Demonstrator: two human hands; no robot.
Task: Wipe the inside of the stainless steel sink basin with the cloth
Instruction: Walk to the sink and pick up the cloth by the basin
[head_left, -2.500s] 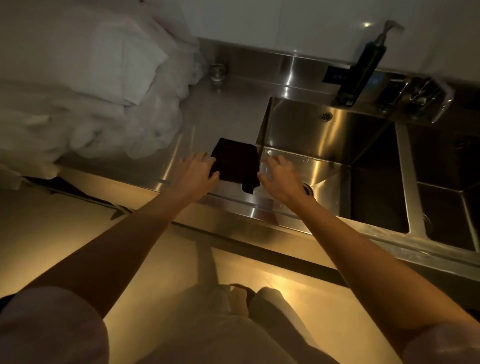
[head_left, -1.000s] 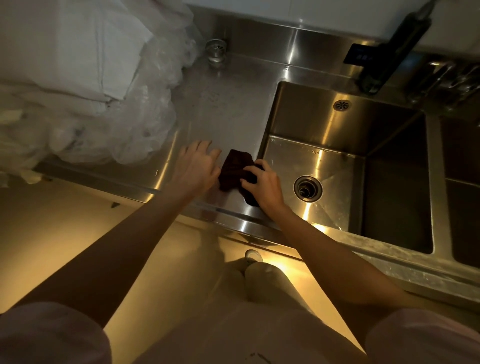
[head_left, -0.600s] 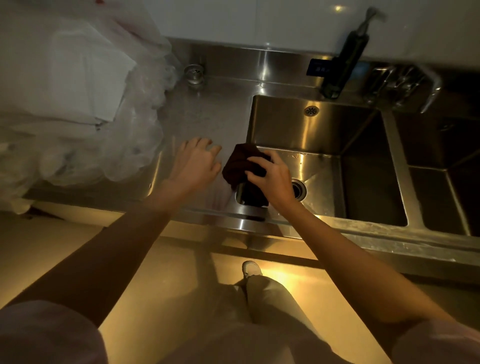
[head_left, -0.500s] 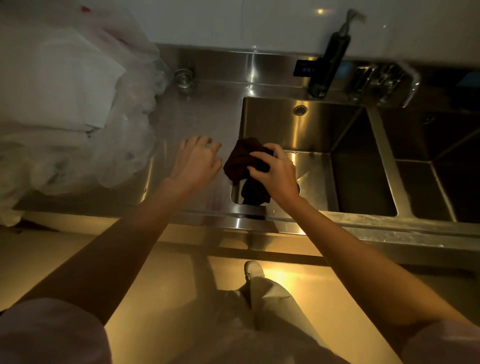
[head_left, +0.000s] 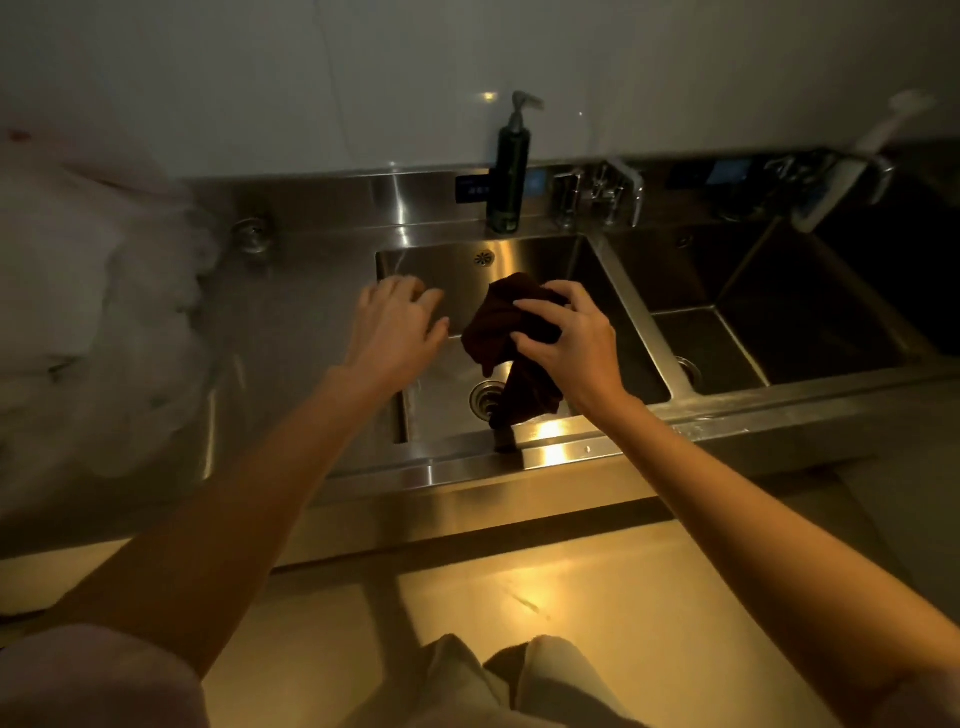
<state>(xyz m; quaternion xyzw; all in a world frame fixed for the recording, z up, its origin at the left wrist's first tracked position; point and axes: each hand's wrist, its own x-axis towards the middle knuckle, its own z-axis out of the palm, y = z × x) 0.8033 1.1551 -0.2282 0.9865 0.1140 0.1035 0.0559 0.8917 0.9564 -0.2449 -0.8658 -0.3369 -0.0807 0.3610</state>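
Observation:
My right hand (head_left: 569, 345) grips a bunched dark brown cloth (head_left: 501, 332) and holds it in the air above the left stainless steel sink basin (head_left: 524, 260). One end of the cloth hangs down toward the basin's front rim, beside the round drain (head_left: 484, 397). My left hand (head_left: 397, 325) hovers with fingers spread over the basin's left edge, just left of the cloth, holding nothing.
A dark soap pump bottle (head_left: 509, 171) stands on the back ledge behind the basin, with a tap (head_left: 597, 195) to its right. A second basin (head_left: 769, 306) lies on the right. White plastic-wrapped bundles (head_left: 93, 291) cover the counter at the left.
The cloth lay flat on the counter by the basin's left edge. My right hand gathered it, lifted it and carried it right, over the basin. My left hand followed to the basin's edge.

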